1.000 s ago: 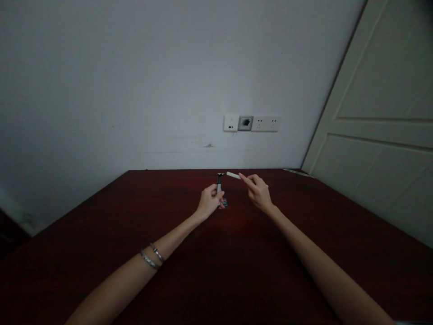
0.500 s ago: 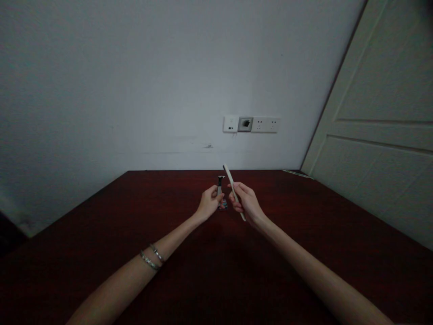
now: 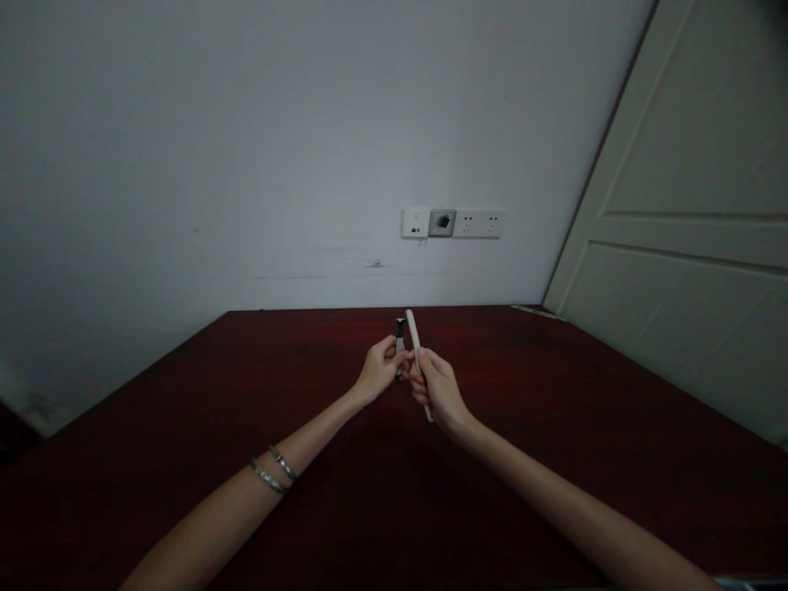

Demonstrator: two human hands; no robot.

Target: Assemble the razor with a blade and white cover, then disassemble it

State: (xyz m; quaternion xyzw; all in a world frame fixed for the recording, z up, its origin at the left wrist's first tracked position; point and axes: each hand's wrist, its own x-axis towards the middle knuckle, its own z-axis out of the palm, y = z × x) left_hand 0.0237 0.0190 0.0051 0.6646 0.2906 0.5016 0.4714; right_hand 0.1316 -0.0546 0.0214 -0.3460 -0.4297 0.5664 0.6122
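My left hand (image 3: 377,369) is closed on a small razor-like tool (image 3: 400,336), with a grey handle, a black neck and a narrow T-shaped head pointing up. In my right hand (image 3: 442,389) is a slim white stick (image 3: 413,328), gripped near its middle and tilted, its upper end leaning left. The stick's lower end shows beneath my right palm. The two hands are side by side, fingertips very close; I cannot tell if they touch. The stick stands just right of the razor's head. A small patterned patch by the left fingertips is mostly hidden.
The dark red table (image 3: 295,361) runs back to a grey-white wall (image 3: 277,148). Sockets (image 3: 478,223) are set low in that wall. On the right stands a pale panelled door (image 3: 689,304). A thin strip (image 3: 535,312) lies at the table's back right edge.
My right hand has moved left and slightly down, bringing the white stick closer to the razor and more upright. My left hand has hardly moved. The patterned patch is now more covered.
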